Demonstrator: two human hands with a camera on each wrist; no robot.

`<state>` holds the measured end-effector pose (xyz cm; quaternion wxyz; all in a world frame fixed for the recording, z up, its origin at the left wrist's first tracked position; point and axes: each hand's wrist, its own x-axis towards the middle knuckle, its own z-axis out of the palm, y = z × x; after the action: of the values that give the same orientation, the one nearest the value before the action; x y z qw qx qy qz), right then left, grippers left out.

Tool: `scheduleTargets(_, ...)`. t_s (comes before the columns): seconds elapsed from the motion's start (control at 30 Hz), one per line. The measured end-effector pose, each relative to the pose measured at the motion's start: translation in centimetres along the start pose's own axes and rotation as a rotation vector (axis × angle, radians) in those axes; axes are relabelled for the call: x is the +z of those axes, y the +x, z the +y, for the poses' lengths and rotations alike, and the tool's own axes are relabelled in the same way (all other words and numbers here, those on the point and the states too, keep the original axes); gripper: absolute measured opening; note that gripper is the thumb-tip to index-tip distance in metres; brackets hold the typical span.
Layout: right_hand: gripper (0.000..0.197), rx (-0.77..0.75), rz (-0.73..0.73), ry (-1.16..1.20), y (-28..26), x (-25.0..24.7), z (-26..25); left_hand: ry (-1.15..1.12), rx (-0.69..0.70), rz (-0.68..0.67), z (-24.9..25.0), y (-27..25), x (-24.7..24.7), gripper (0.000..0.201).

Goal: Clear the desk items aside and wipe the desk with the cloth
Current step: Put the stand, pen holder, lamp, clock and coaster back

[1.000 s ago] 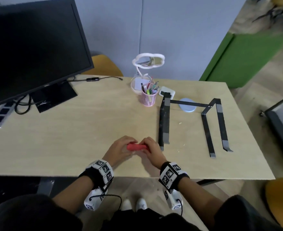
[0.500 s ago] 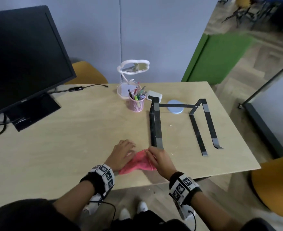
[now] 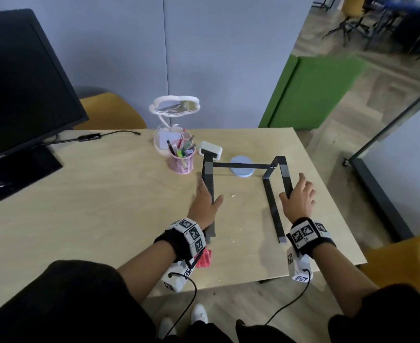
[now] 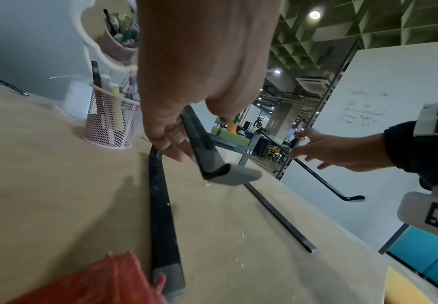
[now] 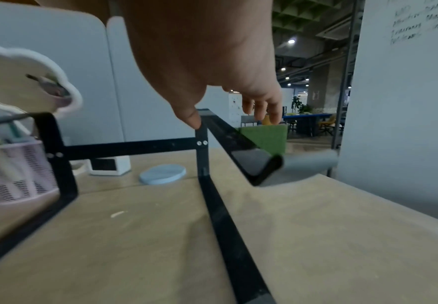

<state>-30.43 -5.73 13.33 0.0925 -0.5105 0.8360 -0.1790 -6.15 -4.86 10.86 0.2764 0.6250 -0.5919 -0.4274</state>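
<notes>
A black metal laptop stand [image 3: 274, 211] rests on the right half of the wooden desk [image 3: 105, 206]. My left hand [image 3: 207, 194] lies over the stand's raised left bar [image 4: 199, 148], straight fingers on one side and thumb on the other. Over the raised right bar, my right hand [image 3: 295, 191] has its fingers spread. In the right wrist view its thumb tip touches the top corner of the stand [image 5: 134, 147]. The red cloth [image 3: 204, 259] lies crumpled near the desk's front edge, partly hidden under my left wrist, and shows at the bottom as the cloth [image 4: 95, 281].
A pink mesh pen cup [image 3: 181, 162], a cloud-shaped mirror [image 3: 174, 105], a white box [image 3: 210, 150] and a pale blue coaster [image 3: 241, 172] stand behind the stand. A black monitor [image 3: 18, 82] fills the left. Small crumbs dot the desk. Yellow chairs sit behind and right.
Both hands let go of the red cloth, which now lies at the front edge. They moved forward and right onto the two raised bars of the laptop stand.
</notes>
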Motion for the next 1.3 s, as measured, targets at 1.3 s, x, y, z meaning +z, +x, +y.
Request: scheduleTargets(1.3, 0.021, -0.248, -0.106, 0.427, -11.3, 3.3, -16.3, 0.295, 0.033, 0.371, -7.0, -7.0, -20.1, 0.057)
